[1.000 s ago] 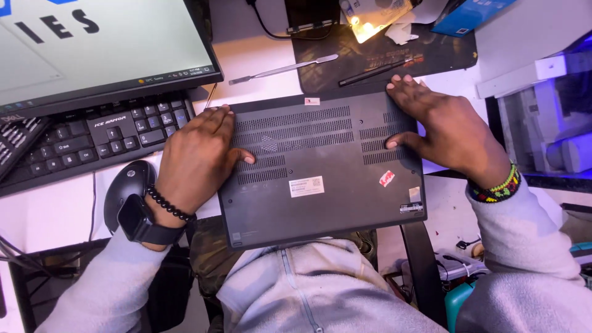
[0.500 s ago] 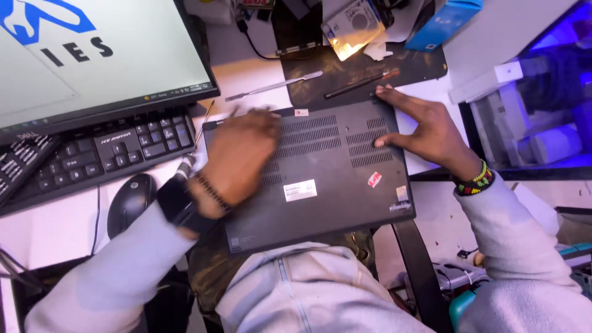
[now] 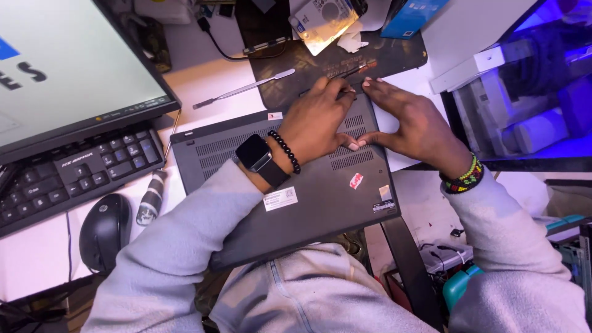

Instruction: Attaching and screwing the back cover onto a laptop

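Your left hand [image 3: 317,120] grips a thin dark tool [image 3: 348,74] at the far edge of the upturned laptop [image 3: 308,185] on your lap, your right hand [image 3: 410,120] presses open beside it, so a hard push could make the tool slip and poke your fingers.

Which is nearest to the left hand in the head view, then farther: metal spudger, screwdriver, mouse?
From the left hand, which rests on the upturned laptop:
1. Metal spudger, on the desk just beyond the laptop's far edge, up and left of the hand.
2. Screwdriver, left of the laptop beside the keyboard.
3. Mouse, farthest, at the lower left below the keyboard.
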